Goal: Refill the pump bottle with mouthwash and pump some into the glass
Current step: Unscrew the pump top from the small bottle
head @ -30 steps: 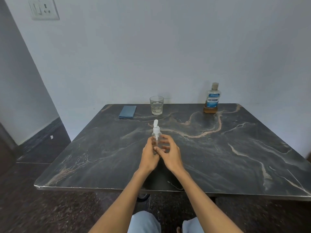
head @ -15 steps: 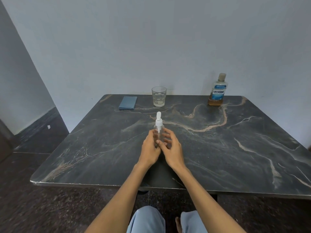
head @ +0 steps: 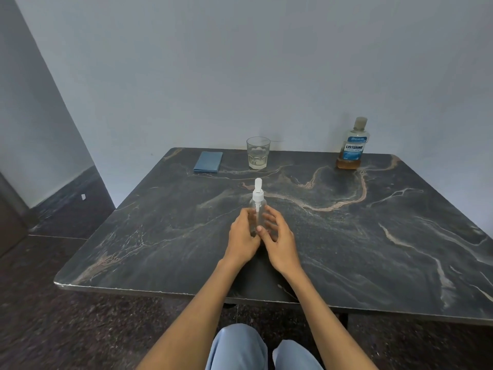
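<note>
Both my hands, left and right, clasp the bottle, upright mid-table. Looks empty, pump on. Mouthwash capped at far edge. Refill and pumping into glass remain.

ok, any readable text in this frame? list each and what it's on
"LISTERINE": on the blue label of the mouthwash bottle at the far right of the table.
A smaller line just under that word, and the fine print above and below it: too blurred to read.
Pump bottle, glass, blue folded cloth: no text visible.
</note>
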